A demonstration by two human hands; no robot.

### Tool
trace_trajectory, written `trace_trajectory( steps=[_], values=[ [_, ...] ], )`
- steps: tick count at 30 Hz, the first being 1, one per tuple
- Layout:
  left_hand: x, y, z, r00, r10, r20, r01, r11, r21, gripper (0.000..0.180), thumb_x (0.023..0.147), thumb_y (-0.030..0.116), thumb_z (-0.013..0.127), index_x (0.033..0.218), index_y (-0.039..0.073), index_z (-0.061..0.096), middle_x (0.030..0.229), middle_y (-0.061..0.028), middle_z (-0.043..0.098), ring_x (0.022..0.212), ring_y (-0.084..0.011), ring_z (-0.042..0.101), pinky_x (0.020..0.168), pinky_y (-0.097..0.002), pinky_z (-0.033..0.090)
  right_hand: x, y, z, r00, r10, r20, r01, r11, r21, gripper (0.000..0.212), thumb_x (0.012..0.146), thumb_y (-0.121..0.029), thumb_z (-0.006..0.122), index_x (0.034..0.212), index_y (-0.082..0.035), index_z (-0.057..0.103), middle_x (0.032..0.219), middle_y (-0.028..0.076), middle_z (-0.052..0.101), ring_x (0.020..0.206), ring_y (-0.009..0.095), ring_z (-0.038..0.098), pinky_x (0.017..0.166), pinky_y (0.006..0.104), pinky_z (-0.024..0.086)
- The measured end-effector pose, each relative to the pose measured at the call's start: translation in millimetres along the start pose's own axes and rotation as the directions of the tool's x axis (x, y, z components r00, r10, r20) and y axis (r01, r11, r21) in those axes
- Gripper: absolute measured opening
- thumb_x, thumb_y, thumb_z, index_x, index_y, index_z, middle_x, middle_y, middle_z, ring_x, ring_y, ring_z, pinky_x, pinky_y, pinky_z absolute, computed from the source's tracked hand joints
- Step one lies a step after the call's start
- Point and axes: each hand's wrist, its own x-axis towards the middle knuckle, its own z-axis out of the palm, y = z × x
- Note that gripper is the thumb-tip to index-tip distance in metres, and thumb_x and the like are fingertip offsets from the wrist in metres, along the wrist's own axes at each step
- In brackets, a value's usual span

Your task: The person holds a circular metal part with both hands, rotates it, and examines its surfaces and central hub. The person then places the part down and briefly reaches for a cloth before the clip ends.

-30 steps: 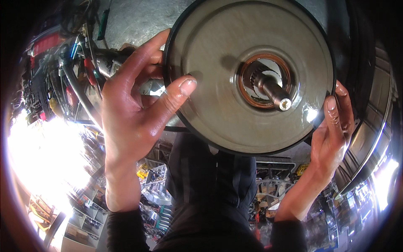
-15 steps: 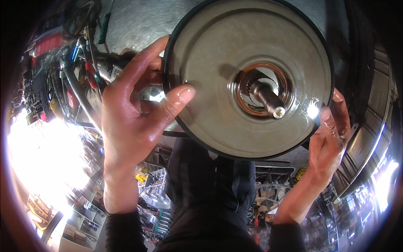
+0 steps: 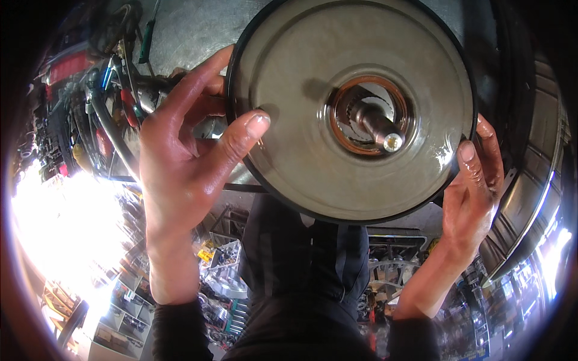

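Observation:
A large round metal disc with a black rim is held over the bench, its wet, greyish-tan face up. In its middle, a copper-coloured ring surrounds an opening, and a metal shaft with splines lower down stands up through it. My left hand grips the left edge, thumb on the face and fingers round the rim. At the lower right edge, my right hand holds the rim between thumb and fingers. Both hands look wet. What lies under the disc is mostly hidden.
A metal bench top spreads behind the disc. Pliers and other hand tools crowd the left, with a green-handled screwdriver beside them. A ribbed metal pan stands at the right. Below are bins of small parts.
The disc has shifted slightly left and away from me, with both hands still on its edge. The shaft's tip appears nearer the upper left than before.

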Motion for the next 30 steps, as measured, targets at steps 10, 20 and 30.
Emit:
trace_trajectory(
  steps=[10, 20, 30],
  values=[
    [-1.3, 0.1, -0.5, 1.0, 0.002, -0.022, -0.001, 1.0, 0.013, 0.071, 0.089, 0.025, 0.085, 0.148, -0.001, 0.054, 0.116, -0.0073, 0.064, 0.101, -0.0131, 0.064, 0.085, -0.0221, 0.052, 3.2, 5.0, -7.8, 0.999, -0.035, 0.015, 0.036, 0.997, -0.07, 0.049, 0.092, -0.009, 0.075, 0.137, 0.004, 0.06, 0.131, 0.015, 0.067, 0.124, 0.022, 0.061, 0.114, 0.0344, 0.039],
    [-1.6, 2.1, -1.9, 1.0, -0.016, -0.015, 0.017, 0.998, 0.054, 0.073, 0.088, 0.024, 0.086, 0.148, -0.002, 0.054, 0.116, -0.0067, 0.062, 0.103, -0.0127, 0.063, 0.086, -0.0213, 0.051, 2.6, 5.7, -8.6, 0.999, -0.034, 0.016, 0.034, 0.999, -0.039, 0.052, 0.09, -0.008, 0.078, 0.137, 0.006, 0.059, 0.129, 0.017, 0.069, 0.12, 0.021, 0.066, 0.11, 0.0319, 0.045],
    [-0.8, 7.2, -1.0, 0.997, -0.069, -0.026, 0.069, 0.998, 0.011, 0.076, 0.087, 0.028, 0.087, 0.148, -0.002, 0.054, 0.118, -0.0078, 0.062, 0.104, -0.0138, 0.064, 0.087, -0.0225, 0.051, 2.0, 4.4, -6.6, 0.999, -0.039, 0.022, 0.041, 0.997, -0.066, 0.056, 0.09, -0.011, 0.08, 0.138, 0.005, 0.057, 0.131, 0.015, 0.068, 0.121, 0.02, 0.064, 0.111, 0.0324, 0.043]
  ],
)
